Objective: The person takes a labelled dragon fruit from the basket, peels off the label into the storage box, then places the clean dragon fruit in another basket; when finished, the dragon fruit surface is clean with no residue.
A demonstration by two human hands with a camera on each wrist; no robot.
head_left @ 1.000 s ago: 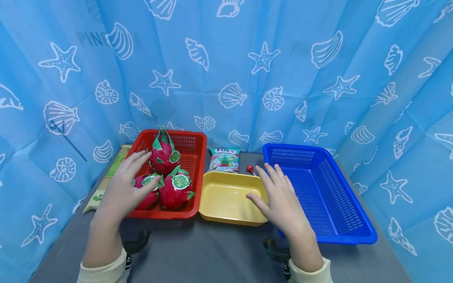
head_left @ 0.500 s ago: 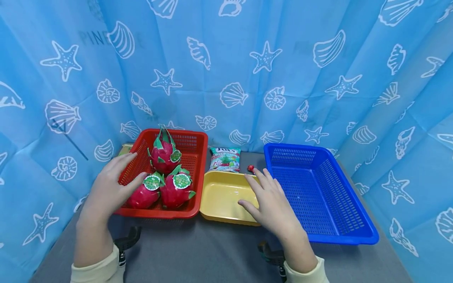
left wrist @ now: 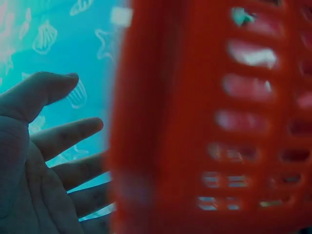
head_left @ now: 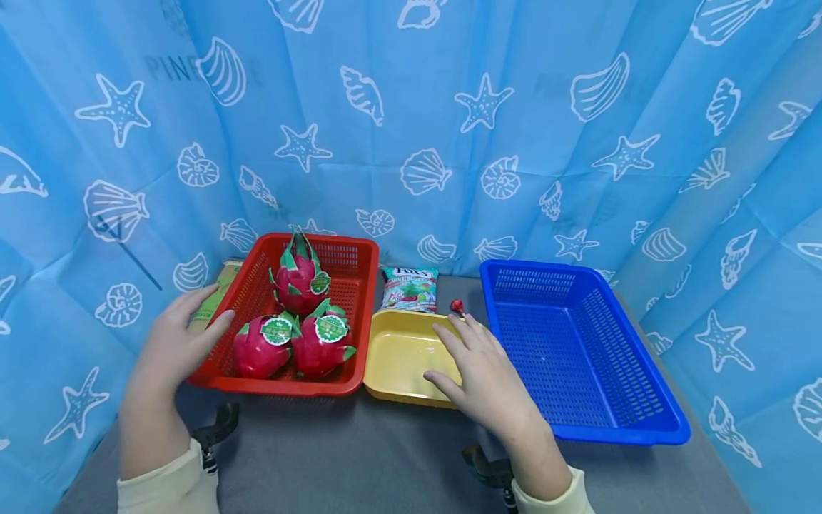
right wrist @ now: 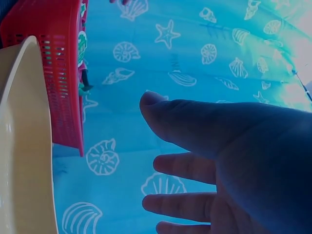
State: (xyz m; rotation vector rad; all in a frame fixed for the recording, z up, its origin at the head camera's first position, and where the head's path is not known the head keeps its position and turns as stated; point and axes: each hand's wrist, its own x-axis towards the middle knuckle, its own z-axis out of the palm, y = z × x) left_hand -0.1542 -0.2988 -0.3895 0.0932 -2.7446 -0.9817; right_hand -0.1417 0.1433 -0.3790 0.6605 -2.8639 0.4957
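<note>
My left hand (head_left: 170, 346) hovers by the left rim of the red basket (head_left: 282, 387), fingers spread and holding nothing. Inside that basket lie three dragon fruits (head_left: 262, 350) with green-and-white stickers. In the left wrist view the basket's slotted wall (left wrist: 161, 122) fills the right side, beside my spread fingers (left wrist: 68, 139). Above the right part of the yellow tray (head_left: 404, 391) is my right hand (head_left: 488, 382), its fingers extended and nothing in them. The right wrist view shows its thumb (right wrist: 190, 119) apart from the tray's edge (right wrist: 29, 122).
A blue basket (head_left: 559, 357) stands on the right. Behind the yellow tray are a candy bag (head_left: 409, 291) and a red lollipop (head_left: 457, 306). A green package (head_left: 215, 300) lies left of the red basket, partly hidden by my hand. A blue shell-print curtain (head_left: 385, 143) surrounds the grey table (head_left: 347, 457).
My left hand has moved left and down, from over the dragon fruits to the red basket's left rim. My right hand has shifted slightly left over the yellow tray.
</note>
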